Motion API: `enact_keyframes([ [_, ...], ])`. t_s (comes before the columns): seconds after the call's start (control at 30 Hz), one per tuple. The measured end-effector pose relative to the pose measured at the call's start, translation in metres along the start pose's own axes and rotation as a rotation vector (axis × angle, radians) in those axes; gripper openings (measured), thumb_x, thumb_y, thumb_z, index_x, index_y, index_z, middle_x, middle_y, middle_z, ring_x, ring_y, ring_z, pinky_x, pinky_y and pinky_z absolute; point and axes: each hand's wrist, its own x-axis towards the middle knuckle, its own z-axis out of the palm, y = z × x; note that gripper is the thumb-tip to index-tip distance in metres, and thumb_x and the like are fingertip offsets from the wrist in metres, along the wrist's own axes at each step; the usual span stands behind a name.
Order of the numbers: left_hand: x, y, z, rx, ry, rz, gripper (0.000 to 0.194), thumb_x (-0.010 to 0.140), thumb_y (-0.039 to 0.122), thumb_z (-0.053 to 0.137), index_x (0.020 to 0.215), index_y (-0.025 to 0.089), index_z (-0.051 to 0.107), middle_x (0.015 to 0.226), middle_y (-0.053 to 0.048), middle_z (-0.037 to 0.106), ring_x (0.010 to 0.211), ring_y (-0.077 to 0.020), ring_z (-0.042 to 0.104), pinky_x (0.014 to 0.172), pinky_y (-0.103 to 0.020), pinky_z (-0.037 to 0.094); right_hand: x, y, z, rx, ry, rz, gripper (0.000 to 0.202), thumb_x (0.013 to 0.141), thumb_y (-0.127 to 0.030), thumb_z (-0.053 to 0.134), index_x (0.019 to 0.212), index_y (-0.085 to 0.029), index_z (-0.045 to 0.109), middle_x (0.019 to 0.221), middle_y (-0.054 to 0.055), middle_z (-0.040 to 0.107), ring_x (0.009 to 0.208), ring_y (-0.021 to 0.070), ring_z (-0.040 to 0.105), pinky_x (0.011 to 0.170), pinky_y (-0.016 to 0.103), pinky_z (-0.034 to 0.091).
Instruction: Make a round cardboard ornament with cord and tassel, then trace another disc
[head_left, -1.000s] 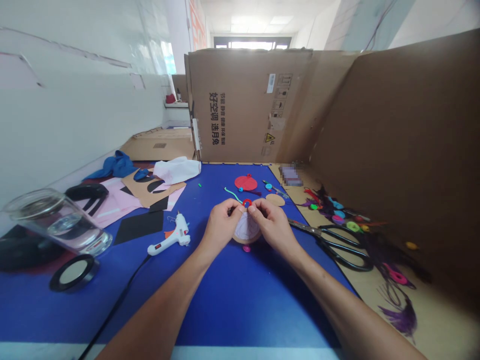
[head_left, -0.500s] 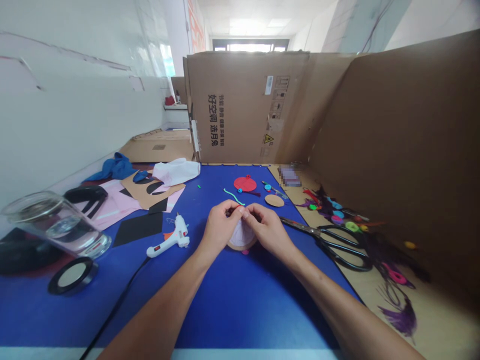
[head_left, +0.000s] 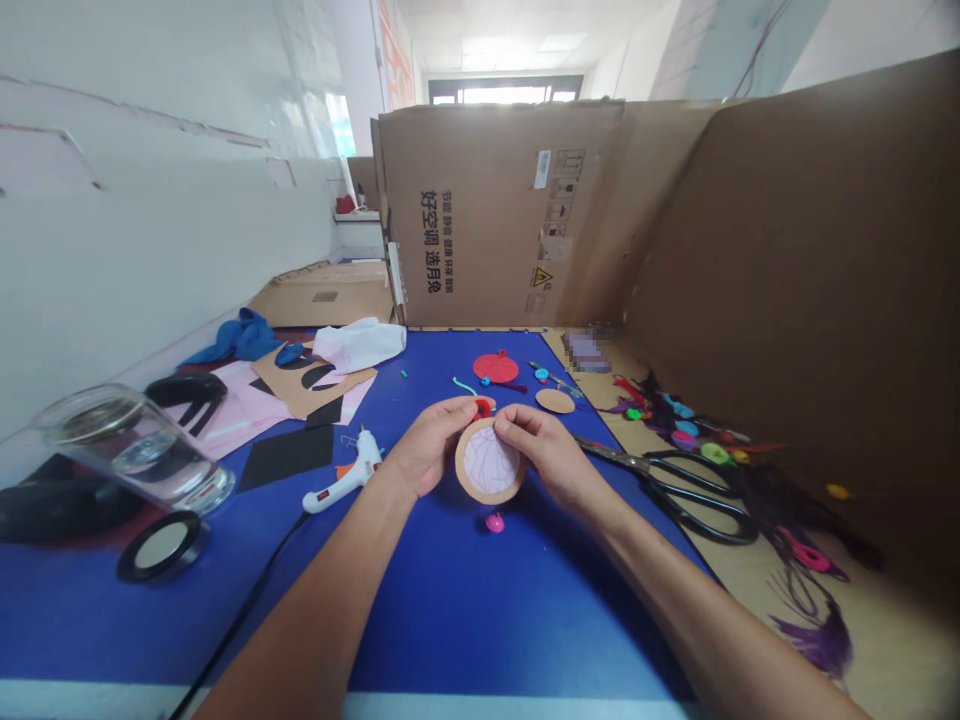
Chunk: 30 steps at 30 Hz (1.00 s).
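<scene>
My right hand (head_left: 551,455) pinches the upper right edge of a round cardboard disc (head_left: 491,462), which has a tan rim and a pale, line-patterned centre facing me. Between the thumb and fingers of my left hand (head_left: 431,445) is a small red ring-like piece (head_left: 482,408), close to the disc's top edge. Whether the left fingers also touch the disc is hard to make out. Just below the disc a small pink button-like piece (head_left: 495,522) lies on the blue mat (head_left: 480,610). Behind my hands is a mint-green cord (head_left: 465,385).
A white glue gun (head_left: 345,480) lies left of my hands, its cable running toward me. Farther left stands a glass of water (head_left: 142,450). Black-handled scissors (head_left: 682,480) rest at the right. A red disc (head_left: 496,368) and a plain cardboard oval (head_left: 555,401) lie beyond my hands.
My hands have moved apart slightly, and the disc now shows its patterned face. The red piece and the pink piece below have come more into view.
</scene>
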Motion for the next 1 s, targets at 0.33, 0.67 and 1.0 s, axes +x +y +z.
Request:
enact_keyframes([
  [0.33,0.0,-0.0045,-0.0027,-0.023,-0.189,-0.014,0.042,0.075,0.043,0.094,0.102,0.013,0.082,0.09,-0.008,0.075,0.079,-0.0163,0.066,0.078,-0.028,0.05,-0.0012,-0.0006,-0.0021,0.08,-0.012,0.04,0.046,0.078,-0.061,0.09,0.086,-0.02,0.069,0.077,0.0,0.067,0.065,0.0138,0.058,0.061,0.027,0.043],
  [0.67,0.0002,-0.0077,-0.0043,-0.094,-0.193,-0.019,0.04,0.073,0.037,0.097,0.1,0.013,0.081,0.09,-0.007,0.074,0.079,-0.0158,0.067,0.08,-0.027,0.051,-0.0021,-0.0046,0.0016,0.196,-0.024,0.11,0.044,0.074,-0.056,0.094,0.083,-0.019,0.07,0.075,0.001,0.07,0.064,0.0137,0.061,0.061,0.026,0.045],
  [1.0,0.0003,-0.0094,-0.0011,-0.107,-0.143,-0.021,0.039,0.069,0.033,0.1,0.096,0.013,0.081,0.087,-0.005,0.074,0.077,-0.0149,0.066,0.079,-0.028,0.05,-0.0032,-0.0053,0.0012,0.173,-0.001,0.108,0.042,0.072,-0.053,0.095,0.082,-0.019,0.071,0.074,0.001,0.07,0.063,0.0136,0.061,0.06,0.026,0.045],
])
